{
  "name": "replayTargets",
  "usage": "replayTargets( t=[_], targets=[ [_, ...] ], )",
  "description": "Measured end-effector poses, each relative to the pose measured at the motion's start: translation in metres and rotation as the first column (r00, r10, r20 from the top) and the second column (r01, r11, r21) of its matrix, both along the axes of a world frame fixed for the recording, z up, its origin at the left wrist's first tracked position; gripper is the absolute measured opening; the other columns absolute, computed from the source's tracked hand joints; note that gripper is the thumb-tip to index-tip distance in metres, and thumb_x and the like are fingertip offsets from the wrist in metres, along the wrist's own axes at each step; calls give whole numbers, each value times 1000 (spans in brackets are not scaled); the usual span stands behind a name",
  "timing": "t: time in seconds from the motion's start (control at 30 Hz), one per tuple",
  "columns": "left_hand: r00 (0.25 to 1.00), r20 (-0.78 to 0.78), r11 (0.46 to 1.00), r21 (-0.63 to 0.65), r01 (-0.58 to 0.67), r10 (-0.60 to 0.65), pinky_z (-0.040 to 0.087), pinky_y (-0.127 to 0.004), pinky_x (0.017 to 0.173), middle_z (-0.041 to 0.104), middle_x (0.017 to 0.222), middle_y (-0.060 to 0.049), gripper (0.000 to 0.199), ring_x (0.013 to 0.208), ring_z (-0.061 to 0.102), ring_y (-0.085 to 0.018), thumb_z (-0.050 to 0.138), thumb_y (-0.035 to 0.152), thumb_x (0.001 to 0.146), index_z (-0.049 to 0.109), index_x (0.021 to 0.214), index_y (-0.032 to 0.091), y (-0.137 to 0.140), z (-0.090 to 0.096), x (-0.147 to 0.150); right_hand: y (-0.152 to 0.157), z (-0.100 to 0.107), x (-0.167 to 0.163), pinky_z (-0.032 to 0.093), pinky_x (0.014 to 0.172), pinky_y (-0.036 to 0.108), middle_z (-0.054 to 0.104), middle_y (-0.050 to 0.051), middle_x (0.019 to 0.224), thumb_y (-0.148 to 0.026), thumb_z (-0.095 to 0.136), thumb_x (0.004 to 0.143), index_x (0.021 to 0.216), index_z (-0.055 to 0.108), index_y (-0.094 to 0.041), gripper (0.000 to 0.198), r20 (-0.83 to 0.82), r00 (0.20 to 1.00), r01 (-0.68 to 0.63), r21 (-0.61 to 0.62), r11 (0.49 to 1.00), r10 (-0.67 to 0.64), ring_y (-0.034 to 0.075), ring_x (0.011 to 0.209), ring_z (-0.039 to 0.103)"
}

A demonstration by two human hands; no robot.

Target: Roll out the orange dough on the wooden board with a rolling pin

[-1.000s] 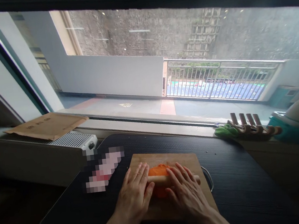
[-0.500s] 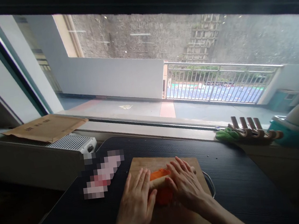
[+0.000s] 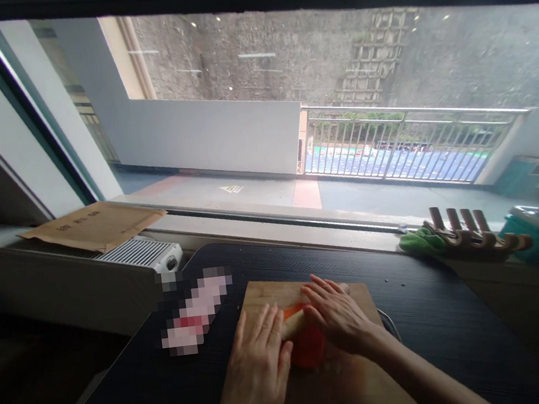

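Observation:
A light wooden rolling pin (image 3: 294, 325) lies slantwise over a flat orange-red piece, apparently dough (image 3: 308, 348), on a wooden board (image 3: 339, 388). Most of the orange-red piece shows on the near side of the pin, with a small strip beyond it. My left hand (image 3: 263, 352) lies over the pin's left end, fingers stretched forward. My right hand (image 3: 338, 314) rests on the right part, fingers extended and the pin's tip (image 3: 343, 288) showing past them. Both palms hide much of the pin.
The board stands on a dark table (image 3: 440, 332); a metal loop (image 3: 391, 325) shows at its right. Left lies a pixelated pinkish item (image 3: 203, 307). A brown envelope (image 3: 94, 227), green cloth (image 3: 423, 243), pronged rack (image 3: 478, 236) and teal container (image 3: 529, 234) sit along the window.
The pin has turned, its right end moving away from me with my right hand. Less orange-red shows beyond it. My view has shifted slightly.

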State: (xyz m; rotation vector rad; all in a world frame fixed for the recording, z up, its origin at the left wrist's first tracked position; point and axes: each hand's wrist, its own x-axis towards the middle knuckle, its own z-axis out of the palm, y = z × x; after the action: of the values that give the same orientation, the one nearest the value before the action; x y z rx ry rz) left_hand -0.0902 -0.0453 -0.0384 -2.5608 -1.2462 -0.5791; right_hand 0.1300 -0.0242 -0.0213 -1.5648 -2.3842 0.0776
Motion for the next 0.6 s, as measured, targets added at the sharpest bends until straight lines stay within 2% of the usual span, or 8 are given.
replayTargets(
  t=[0.07,0.13,0.2,0.33,0.4,0.47,0.6],
  targets=[
    [999,-10,996,71,53,-53,38,-49,108,48,144,-10,49,130,49,-26,41,32,93,48,138,15,-10,-7,-1,-25,-7,13,29,113,45,47,12,145,-40,39,99,142,43,-15,50,17,1000,-13,32,999,13,24,140,31],
    [998,-16,993,104,62,-60,39,-48,108,46,146,-10,50,130,50,-26,42,32,93,47,139,15,-10,-11,-1,-28,-7,13,28,114,45,45,13,146,-43,39,98,143,42,-12,54,39,999,-4,16,1000,3,25,141,30],
    [1000,-6,997,81,14,-13,39,-51,107,48,144,-11,49,129,50,-27,40,31,93,48,138,13,-1,-11,-1,-8,1,0,28,113,46,47,13,144,-44,35,100,139,47,-12,52,55,998,29,-29,999,-27,27,141,29],
    [993,27,992,-54,-115,116,38,-61,104,56,135,-16,48,128,51,-33,34,31,95,55,131,8,25,-2,0,50,23,-37,35,108,45,45,13,146,-45,29,101,133,54,-17,49,66,996,73,-118,990,-66,27,141,29],
    [990,35,986,-96,-136,139,39,-63,103,58,132,-17,48,126,52,-34,34,32,95,58,128,8,28,1,0,57,27,-42,38,105,44,47,12,144,-45,28,102,131,56,-18,48,70,996,66,-153,986,-56,26,140,32],
    [994,47,991,-87,-97,101,39,-62,104,58,133,-16,46,126,52,-34,37,33,94,58,129,10,19,1,-1,41,21,-35,37,107,45,48,13,143,-43,30,101,131,55,-18,47,61,998,44,-129,991,-36,27,140,32],
    [988,99,991,-50,121,-116,38,-52,110,51,142,-9,53,129,50,-28,47,33,92,41,144,20,-19,2,-4,-24,-3,0,32,112,47,46,12,145,-38,44,97,142,42,-17,50,9,998,-60,53,997,60,27,140,31]
  ],
)
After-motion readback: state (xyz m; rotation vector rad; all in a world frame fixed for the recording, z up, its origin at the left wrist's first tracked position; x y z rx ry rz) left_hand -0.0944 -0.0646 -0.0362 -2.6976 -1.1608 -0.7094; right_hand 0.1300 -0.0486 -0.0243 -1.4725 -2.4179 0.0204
